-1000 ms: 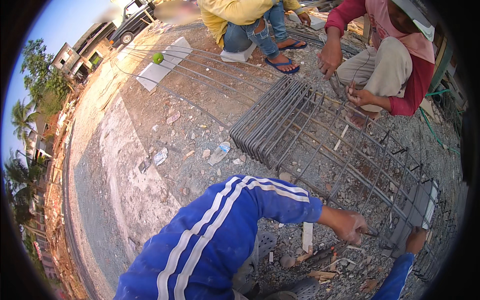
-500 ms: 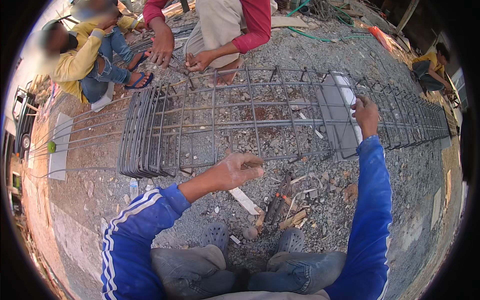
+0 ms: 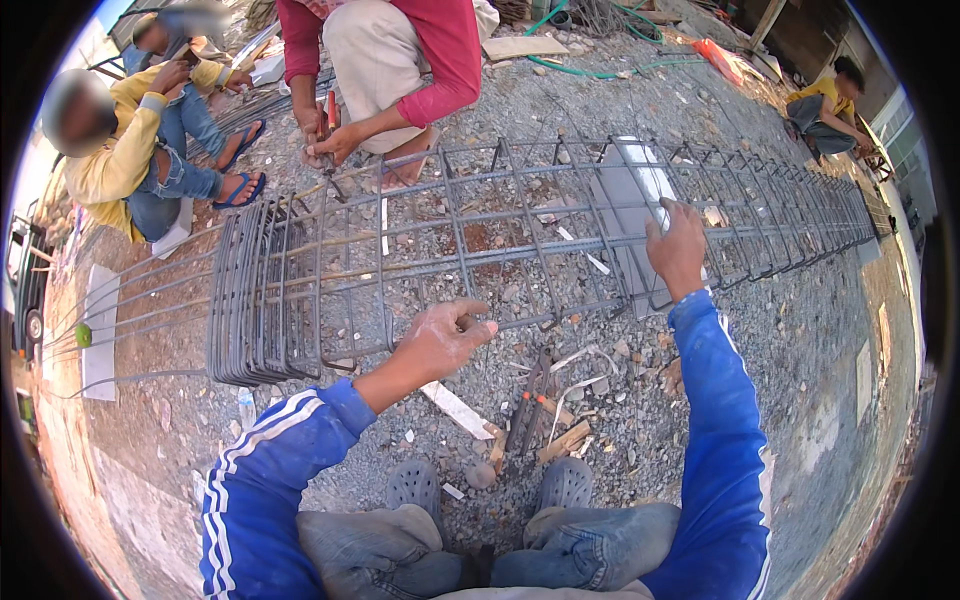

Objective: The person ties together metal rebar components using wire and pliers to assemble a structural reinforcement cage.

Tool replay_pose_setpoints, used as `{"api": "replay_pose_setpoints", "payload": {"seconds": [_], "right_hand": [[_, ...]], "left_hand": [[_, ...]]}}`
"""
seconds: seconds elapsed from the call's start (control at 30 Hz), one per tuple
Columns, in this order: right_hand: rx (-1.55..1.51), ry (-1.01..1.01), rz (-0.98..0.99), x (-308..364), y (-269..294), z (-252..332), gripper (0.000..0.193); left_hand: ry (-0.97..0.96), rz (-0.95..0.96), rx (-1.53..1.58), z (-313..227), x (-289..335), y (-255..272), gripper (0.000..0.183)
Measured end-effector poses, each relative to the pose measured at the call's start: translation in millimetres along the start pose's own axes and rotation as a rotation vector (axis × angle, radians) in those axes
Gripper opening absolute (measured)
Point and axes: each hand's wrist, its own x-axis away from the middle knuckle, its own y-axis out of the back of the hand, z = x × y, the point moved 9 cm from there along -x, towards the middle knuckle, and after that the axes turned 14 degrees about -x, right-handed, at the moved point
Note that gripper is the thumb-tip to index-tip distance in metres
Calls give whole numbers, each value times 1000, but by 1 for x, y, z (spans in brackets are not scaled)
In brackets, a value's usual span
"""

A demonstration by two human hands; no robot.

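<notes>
A long cage of steel reinforcing bars (image 3: 490, 265) lies across the gravel in front of me, with square stirrups along it. Several stirrups (image 3: 243, 290) are bunched at its left end. My left hand (image 3: 445, 340) is at the cage's near lengthwise bar, thumb stretched out and fingers loosely bent; whether it touches the bar is hidden. My right hand (image 3: 680, 250) hovers over the cage's near side further right, thumb and fingers apart, nothing visible in it. Below the cage, pincers (image 3: 528, 400) with dark and orange handles lie on the ground.
Across the cage a person in a red top (image 3: 440, 70) holds red-handled pincers (image 3: 327, 120) at a bar. Two people sit at the far left, one in yellow (image 3: 125, 155). Another person (image 3: 825, 110) crouches far right. Wood scraps (image 3: 565, 440) lie near my shoes.
My right hand has moved left and lower over the cage. My left hand's fingers have bent more. The person in red has raised the pincers into view. The whole view has shifted slightly.
</notes>
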Motion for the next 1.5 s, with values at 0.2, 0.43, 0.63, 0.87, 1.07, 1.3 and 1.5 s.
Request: {"api": "replay_pose_setpoints", "payload": {"seconds": [0.2,0.43,0.63,0.87,1.07,1.3,1.5], "right_hand": [[-428,-163,697,22,-64,163,34],[-776,-280,497,30,-104,164,39],[-1441,-795,651,66,-56,199,28],[-1538,-819,561,38,-53,179,33],[-1131,-558,235,4,-58,131,50],[-1020,-83,693,36,-32,232,45],[-1134,360,702,97,-8,325,36]], "left_hand": [[73,145,25,9,-5,-24,53],[-112,-94,-24,-30,6,7,67],[67,326,688,-57,40,0,54],[-248,100,135,-78,85,8,42],[-562,-302,-44,-111,99,78,28],[-280,-958,437,-66,89,200,35],[-377,-514,1267,-75,77,212,32]]}}
